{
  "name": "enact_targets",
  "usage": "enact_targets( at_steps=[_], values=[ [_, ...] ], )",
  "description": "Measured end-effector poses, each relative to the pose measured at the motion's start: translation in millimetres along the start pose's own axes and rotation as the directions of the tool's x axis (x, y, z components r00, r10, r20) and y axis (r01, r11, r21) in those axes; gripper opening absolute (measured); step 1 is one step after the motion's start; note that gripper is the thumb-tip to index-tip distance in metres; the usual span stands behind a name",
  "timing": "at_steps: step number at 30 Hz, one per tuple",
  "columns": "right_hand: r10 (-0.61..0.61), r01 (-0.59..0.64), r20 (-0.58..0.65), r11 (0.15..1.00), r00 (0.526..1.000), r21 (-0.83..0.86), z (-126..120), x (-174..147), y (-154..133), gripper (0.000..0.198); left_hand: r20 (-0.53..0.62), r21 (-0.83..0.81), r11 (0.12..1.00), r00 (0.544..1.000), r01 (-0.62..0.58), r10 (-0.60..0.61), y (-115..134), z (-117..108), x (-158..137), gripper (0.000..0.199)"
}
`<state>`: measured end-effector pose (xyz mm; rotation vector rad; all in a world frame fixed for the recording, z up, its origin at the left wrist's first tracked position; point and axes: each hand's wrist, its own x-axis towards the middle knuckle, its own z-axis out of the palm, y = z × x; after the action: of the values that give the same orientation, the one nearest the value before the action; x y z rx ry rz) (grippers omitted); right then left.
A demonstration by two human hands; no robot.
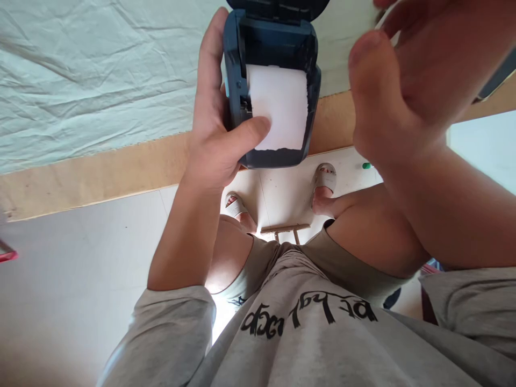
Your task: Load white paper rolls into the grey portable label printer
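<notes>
Left hand (220, 131): gripping printer (278, 45), thumb on paper roll (284, 99) | printer: at left hand's 2 o'clock, lid (282, 8) open | right hand (415, 91): printer's 3 o'clock, apart; cannot tell if holding anything

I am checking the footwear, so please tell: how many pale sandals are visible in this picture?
2: one sandal on the left foot, the other sandal on the right foot, both on the floor. Others may be hidden.

The single head-worn camera faces steeply down, close above the hands (213, 148) and shirt (314, 349).
</notes>
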<state>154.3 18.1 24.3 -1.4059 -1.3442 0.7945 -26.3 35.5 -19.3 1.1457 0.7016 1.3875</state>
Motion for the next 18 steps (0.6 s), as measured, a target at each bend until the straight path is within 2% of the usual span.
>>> enact_targets(
  at_steps=[1,2,4,7,9,13,15,18],
  values=[
    [-0.102,0.102,-0.002,0.993,0.995,-0.061,0.2,1.6,3.1,0.045,-0.083,-0.020,0.996,0.993,-0.090,0.088,-2.6,2.6,0.3,0.069],
    [-0.160,0.162,0.022,0.982,0.987,-0.093,0.4,3.3,6.4,0.049,-0.131,-0.031,0.987,0.980,-0.155,0.150,-4.9,5.4,0.0,0.069],
    [-0.219,0.223,0.081,0.974,0.972,-0.040,0.7,7.2,11.9,0.047,-0.177,-0.044,0.972,0.960,-0.229,0.218,-7.8,10.0,-1.9,0.070],
    [-0.298,0.268,0.138,0.942,0.945,0.200,2.2,10.6,14.0,0.053,-0.199,-0.059,0.971,0.955,-0.234,0.218,-8.4,12.9,-6.0,0.072],
    [-0.366,0.324,0.138,0.911,0.920,0.255,4.5,9.8,12.3,0.047,-0.208,-0.072,0.976,0.960,-0.205,0.186,-7.6,13.3,-8.1,0.072],
    [-0.299,0.216,0.196,0.908,0.934,0.358,9.5,8.8,9.9,0.042,-0.222,-0.105,0.985,0.969,-0.135,0.109,-6.2,16.8,-9.4,0.072],
    [-0.229,0.112,0.257,0.909,0.939,0.401,9.9,12.7,11.9,0.048,-0.229,-0.123,0.988,0.971,-0.096,0.066,-6.2,20.0,-8.9,0.072],
    [-0.083,-0.007,0.228,0.930,0.970,0.367,8.3,19.6,17.0,0.063,-0.236,-0.148,0.989,0.972,-0.031,-0.005,-5.3,24.2,-7.6,0.070]
  ],
)
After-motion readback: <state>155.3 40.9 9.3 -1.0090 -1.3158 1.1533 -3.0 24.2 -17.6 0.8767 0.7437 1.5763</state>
